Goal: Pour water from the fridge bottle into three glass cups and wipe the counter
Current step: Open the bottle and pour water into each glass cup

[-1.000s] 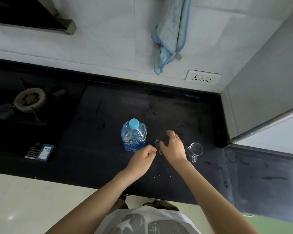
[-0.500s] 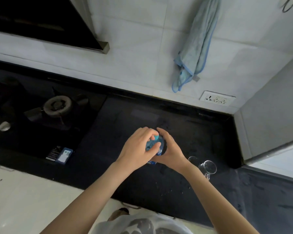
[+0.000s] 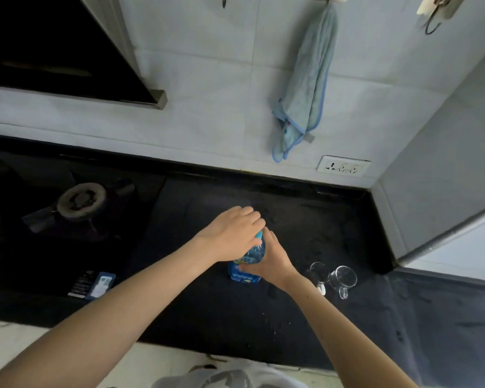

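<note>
A clear plastic water bottle point(image 3: 245, 273) with a blue label and blue cap stands on the black counter point(image 3: 235, 317). My left hand point(image 3: 233, 236) curls over its cap from above. My right hand point(image 3: 269, 259) grips the bottle's body from the right side. Two glass cups with handles stand to the right of the bottle: the left one point(image 3: 318, 271) partly behind my right wrist, the right one point(image 3: 343, 277) next to it. A third cup is not visible. A light blue cloth point(image 3: 305, 91) hangs from a hook on the tiled wall.
A gas stove burner point(image 3: 81, 201) sits at the left on a black hob. A small blue card point(image 3: 101, 284) lies near the counter's front edge. A wall socket point(image 3: 343, 166) is behind the cups. A grey fridge side point(image 3: 445, 152) bounds the counter at the right.
Both hands have gone from the cups to the bottle: left onto the cap, right round the body. The view has tilted up.
</note>
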A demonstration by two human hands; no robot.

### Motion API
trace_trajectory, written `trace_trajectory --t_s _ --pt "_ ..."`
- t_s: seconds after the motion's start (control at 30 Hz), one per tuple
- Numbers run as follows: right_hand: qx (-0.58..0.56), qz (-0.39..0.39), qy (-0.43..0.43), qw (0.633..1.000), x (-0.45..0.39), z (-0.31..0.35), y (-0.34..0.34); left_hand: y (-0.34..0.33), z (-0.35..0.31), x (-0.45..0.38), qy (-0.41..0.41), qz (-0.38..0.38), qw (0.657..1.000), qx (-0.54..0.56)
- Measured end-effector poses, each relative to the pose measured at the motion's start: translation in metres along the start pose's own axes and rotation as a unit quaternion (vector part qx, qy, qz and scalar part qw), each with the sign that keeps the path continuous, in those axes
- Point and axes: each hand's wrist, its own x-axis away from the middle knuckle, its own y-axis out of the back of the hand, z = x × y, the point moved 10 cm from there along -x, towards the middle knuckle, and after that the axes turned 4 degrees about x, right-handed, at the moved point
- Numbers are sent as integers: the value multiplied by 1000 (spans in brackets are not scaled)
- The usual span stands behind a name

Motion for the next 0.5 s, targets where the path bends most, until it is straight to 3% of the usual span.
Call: trace_trajectory --t_s 0.1,0.2,0.5 --pt "1 -5 -19 1000 1 -4 -3 -6 -5 -8 -38 62 996 -50" --pt "5 -14 -21 1000 1 -6 -3 -8 -6 -11 -21 94 992 -87" --pt "4 -102 -42 994 17 -6 -6 -15 16 -6 205 122 969 -69"
